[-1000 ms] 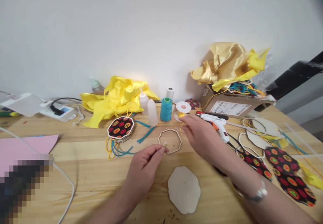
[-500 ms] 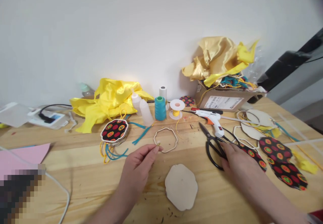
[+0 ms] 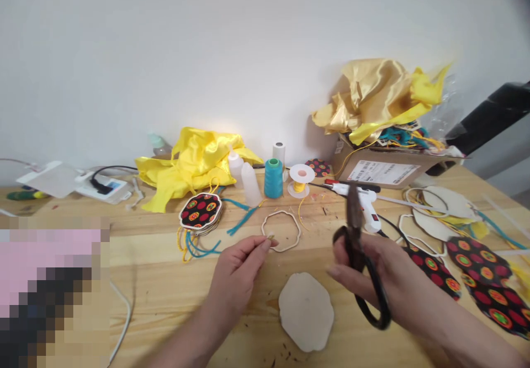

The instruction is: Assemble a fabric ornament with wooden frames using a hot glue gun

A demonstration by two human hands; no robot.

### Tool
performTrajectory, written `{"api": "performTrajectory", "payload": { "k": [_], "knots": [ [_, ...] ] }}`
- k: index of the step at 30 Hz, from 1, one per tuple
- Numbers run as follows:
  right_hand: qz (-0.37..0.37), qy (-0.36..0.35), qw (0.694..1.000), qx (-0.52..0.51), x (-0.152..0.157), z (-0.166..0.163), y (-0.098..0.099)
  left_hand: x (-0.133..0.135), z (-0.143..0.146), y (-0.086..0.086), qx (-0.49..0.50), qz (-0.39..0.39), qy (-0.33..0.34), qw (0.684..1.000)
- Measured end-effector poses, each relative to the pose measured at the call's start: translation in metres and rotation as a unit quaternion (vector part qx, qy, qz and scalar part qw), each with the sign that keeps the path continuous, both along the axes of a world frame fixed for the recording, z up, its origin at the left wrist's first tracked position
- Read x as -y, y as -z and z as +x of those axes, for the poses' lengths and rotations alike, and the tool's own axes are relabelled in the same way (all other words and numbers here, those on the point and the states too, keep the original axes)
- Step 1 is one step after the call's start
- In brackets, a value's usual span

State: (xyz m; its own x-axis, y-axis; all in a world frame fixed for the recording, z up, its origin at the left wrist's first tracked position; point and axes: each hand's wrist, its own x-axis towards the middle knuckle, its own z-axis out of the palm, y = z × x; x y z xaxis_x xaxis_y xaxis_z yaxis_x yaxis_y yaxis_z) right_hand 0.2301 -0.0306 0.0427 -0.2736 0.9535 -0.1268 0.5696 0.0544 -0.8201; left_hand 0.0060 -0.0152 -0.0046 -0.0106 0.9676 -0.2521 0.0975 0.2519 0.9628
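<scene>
Black-handled scissors [image 3: 356, 246] are raised off the table in my right hand [image 3: 385, 271], their blades pointing away and up, blurred by motion. My left hand [image 3: 244, 268] is pinched at the lower left edge of a thin scalloped frame [image 3: 298, 231]. Something tiny and pale shows at its fingertips, too small to name. Between my forearms a plain cream scalloped disc [image 3: 306, 313] lies flat. To the left sits a stack of scalloped pieces topped with dark patterned fabric [image 3: 200, 211], with teal and yellow cords hanging from it.
Behind my hands stand a teal thread cone [image 3: 273, 179], a spool of yellow cord [image 3: 301, 181] and white squeeze bottles [image 3: 250, 185]. A white glue gun [image 3: 368, 210] lies behind the scissors. Patterned fabric pieces [image 3: 480, 260] lie at right, before a cardboard box [image 3: 372, 169]. Yellow satin [image 3: 194, 161] is bunched at back left.
My right hand has lifted the scissors off the table and brought them toward me, blades turned up. My left hand keeps its pinch by the frame. The whole view has shifted slightly left.
</scene>
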Motion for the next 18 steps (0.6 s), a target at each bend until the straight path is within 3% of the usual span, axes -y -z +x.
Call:
{"api": "performTrajectory", "payload": {
  "k": [4, 10, 14, 18],
  "knots": [
    [0.021, -0.019, 0.996, -0.088, -0.035, -0.023, 0.006, -0.002, 0.0, 0.0, -0.018, 0.045, 0.016, 0.999],
    [-0.067, -0.002, 0.972, -0.226, -0.043, -0.039, 0.028, 0.002, 0.004, -0.001, -0.12, 0.141, 0.133, 0.974],
    [-0.057, -0.015, 0.978, -0.199, -0.035, -0.039, 0.03, 0.007, 0.006, -0.001, -0.163, 0.206, 0.21, 0.942],
    [-0.039, -0.044, 0.986, -0.159, -0.033, -0.037, 0.029, 0.01, 0.007, -0.005, -0.189, 0.219, 0.227, 0.93]
  ]
}}
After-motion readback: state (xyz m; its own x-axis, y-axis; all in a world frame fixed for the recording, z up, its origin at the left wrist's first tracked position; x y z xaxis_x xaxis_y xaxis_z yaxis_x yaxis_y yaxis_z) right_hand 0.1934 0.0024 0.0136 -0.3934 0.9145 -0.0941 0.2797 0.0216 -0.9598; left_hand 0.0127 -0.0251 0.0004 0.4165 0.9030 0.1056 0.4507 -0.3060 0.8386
